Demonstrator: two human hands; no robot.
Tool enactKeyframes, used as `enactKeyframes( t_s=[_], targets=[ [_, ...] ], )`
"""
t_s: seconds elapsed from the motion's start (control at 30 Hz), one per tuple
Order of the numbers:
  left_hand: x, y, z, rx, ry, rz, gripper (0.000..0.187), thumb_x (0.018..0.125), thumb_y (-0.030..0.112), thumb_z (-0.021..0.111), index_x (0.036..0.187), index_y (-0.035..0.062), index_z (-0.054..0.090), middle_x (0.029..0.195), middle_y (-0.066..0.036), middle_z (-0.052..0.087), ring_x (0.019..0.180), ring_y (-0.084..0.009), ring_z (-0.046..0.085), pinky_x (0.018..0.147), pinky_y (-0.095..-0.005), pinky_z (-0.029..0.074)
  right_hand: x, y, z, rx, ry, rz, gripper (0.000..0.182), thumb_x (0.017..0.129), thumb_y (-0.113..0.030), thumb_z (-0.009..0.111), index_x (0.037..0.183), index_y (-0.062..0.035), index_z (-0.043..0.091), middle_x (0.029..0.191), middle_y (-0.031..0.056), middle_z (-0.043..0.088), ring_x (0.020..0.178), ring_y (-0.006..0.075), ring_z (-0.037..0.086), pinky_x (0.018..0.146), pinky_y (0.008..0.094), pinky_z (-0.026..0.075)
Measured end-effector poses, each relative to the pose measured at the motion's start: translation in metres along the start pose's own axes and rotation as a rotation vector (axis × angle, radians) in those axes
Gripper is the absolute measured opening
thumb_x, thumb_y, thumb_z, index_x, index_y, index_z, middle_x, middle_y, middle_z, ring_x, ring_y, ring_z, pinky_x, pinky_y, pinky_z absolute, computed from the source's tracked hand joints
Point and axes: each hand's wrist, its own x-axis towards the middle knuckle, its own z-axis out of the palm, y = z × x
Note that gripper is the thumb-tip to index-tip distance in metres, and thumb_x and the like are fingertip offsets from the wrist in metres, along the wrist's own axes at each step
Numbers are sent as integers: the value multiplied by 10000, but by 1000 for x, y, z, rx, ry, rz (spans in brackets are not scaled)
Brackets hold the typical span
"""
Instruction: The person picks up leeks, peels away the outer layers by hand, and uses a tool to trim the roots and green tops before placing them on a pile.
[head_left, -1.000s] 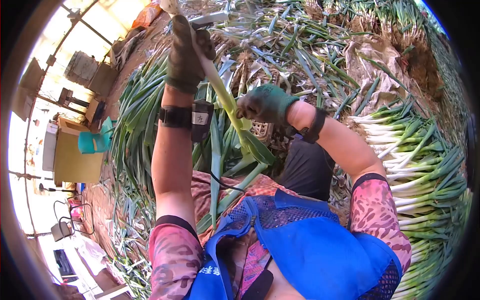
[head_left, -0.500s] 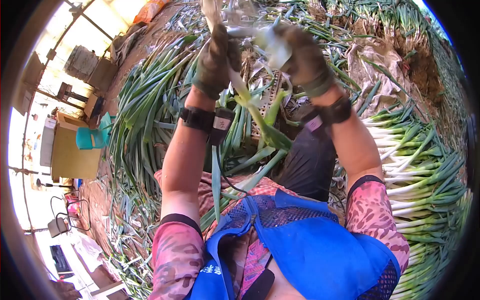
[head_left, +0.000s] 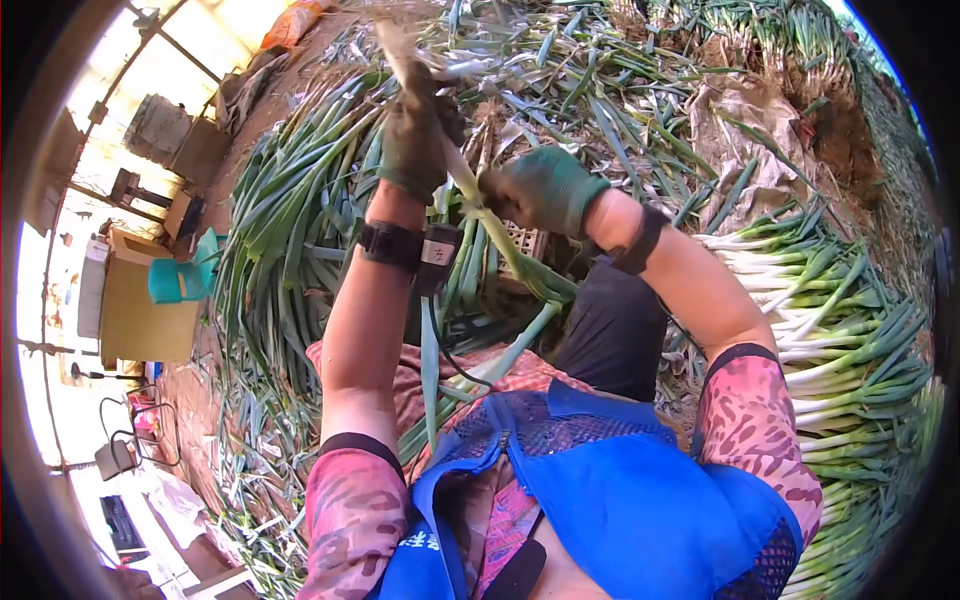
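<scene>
Left hand [head_left: 415, 135], gloved, is clenched around the pale upper shaft of a long green onion [head_left: 480, 215], held up in front of the body with its root end pointing up and away. Right hand [head_left: 545, 188], in a green glove, is closed on the same stalk just below the left, where the white turns green. The stalk's long axis runs diagonally, from the top left near the roots down and to the right toward the lap, its leaves [head_left: 520, 340] trailing over the blue apron [head_left: 620, 480]. Of the two, the right hand sits nearer the body and the left farther out. To the right lies a stack of cleaned onions [head_left: 840, 320]; to the left, a heap of green tops [head_left: 290, 220] spreads over the ground.
</scene>
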Motion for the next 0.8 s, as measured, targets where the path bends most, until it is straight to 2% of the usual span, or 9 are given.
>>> enactKeyframes(
  t_s=[0.13,0.2,0.23,0.3,0.47,0.53,0.6,0.7,0.8],
  targets=[
    [-10,-38,-23,216,-174,-122,613,925,684,432,747,107,541,587,4,483,504,-107,464,470,-256,370,14,23,-56,143,726,-308,160,904,-189,602,1013,-83,654,823,76,685,662,169,666,556,286,538],
    [-26,-43,-22,180,-198,-125,622,921,701,414,694,127,493,569,8,440,492,-108,439,473,-257,368,10,31,-83,896,500,70,146,934,-163,590,1042,-80,646,809,66,668,637,109,626,575,246,544],
    [-30,-46,-25,138,-324,-110,622,917,715,396,693,138,464,565,13,413,484,-109,419,470,-259,363,11,39,-79,783,470,145,206,942,-190,611,1102,-63,637,812,67,659,644,110,609,571,241,534],
    [-37,-45,-23,130,-380,-111,647,897,746,380,712,134,475,571,14,420,491,-105,428,474,-255,367,18,47,-58,1280,175,97,275,918,-188,646,1158,-55,628,825,63,662,681,102,613,593,239,530],
    [-47,-42,-22,177,-403,-127,750,846,814,339,855,103,578,593,19,466,492,-91,445,479,-236,378,28,57,-33,1067,5,144,335,867,-219,740,1142,-43,663,981,111,700,811,125,644,725,270,551],
    [-47,-45,-30,161,-452,-141,743,871,791,329,915,99,598,599,21,478,490,-86,440,474,-229,369,27,52,-55,964,166,216,341,869,-239,739,1109,-8,668,952,78,707,866,122,666,745,278,572],
    [-48,-47,-34,192,-446,-120,735,883,777,328,919,93,596,599,24,474,491,-84,436,474,-226,364,40,94,-63,1163,256,-143,308,879,-233,722,1099,-23,674,1018,98,707,901,150,682,782,283,584],
    [-52,-34,-24,257,-395,-68,703,934,709,330,932,58,595,600,15,461,493,-85,423,474,-236,359,36,131,-68,1426,334,-189,244,893,-202,698,1078,-44,681,1053,87,700,928,166,682,798,293,583],
    [-69,-46,-46,364,-356,-80,660,965,650,360,905,49,625,600,5,466,502,-89,447,478,-249,370,13,112,-108,-58,875,264,142,840,-48,651,970,-78,700,996,131,699,914,238,694,794,325,577]
  ],
)
